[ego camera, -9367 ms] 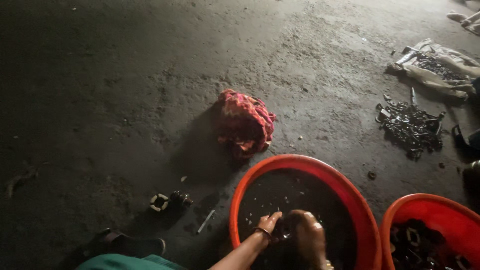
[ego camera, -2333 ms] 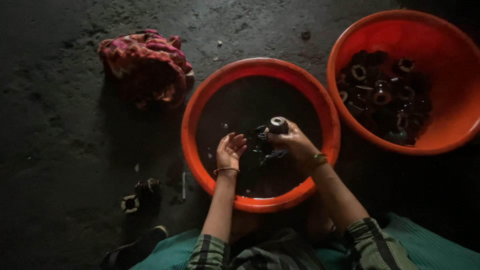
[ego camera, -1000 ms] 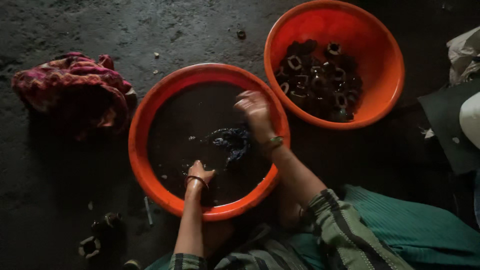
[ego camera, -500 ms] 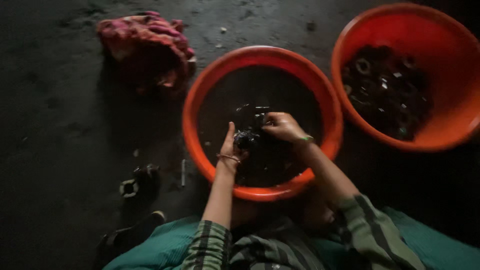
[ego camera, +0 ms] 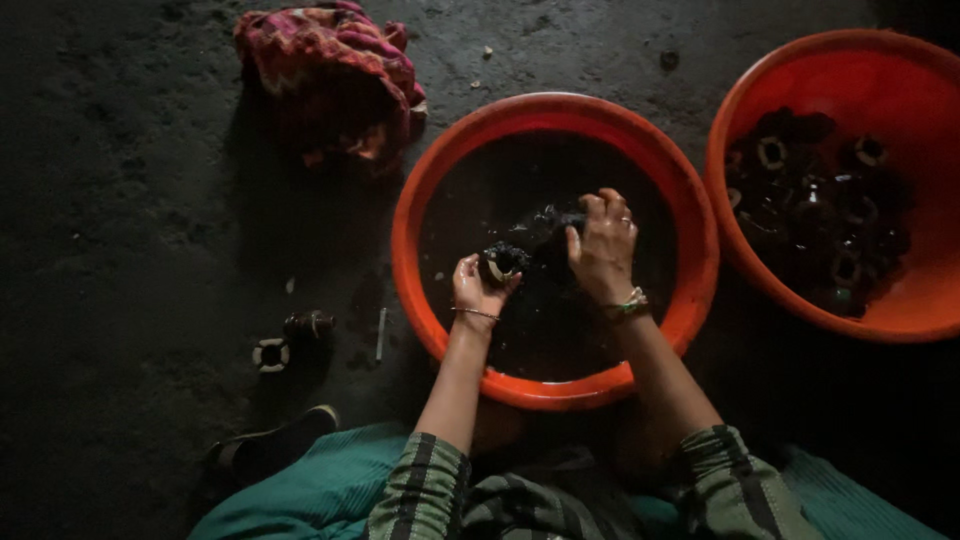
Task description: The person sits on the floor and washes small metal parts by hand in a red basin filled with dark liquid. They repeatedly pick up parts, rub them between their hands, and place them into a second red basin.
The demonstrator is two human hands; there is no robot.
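With the left hand [ego camera: 478, 288] gripping the small dark round part [ego camera: 502, 262] and the right hand [ego camera: 602, 250] clutching a dark wet rag [ego camera: 545, 228], scrubbing goes best low inside the round orange plastic basin [ego camera: 440, 190] — part turned steadily, dirty liquid contained.

Dim, underexposed overhead view with soft focus. Weak light falls from the upper right, brightening the orange tub [ego camera: 690, 215] rims; the floor [ego camera: 130, 200] fades into deep shadow toward the edges.

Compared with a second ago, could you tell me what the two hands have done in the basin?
The left hand left the near rim and now holds a small round part. The right hand came back from the far side and grips a dark wet clump. Both orange basins and the red cloth stayed put.
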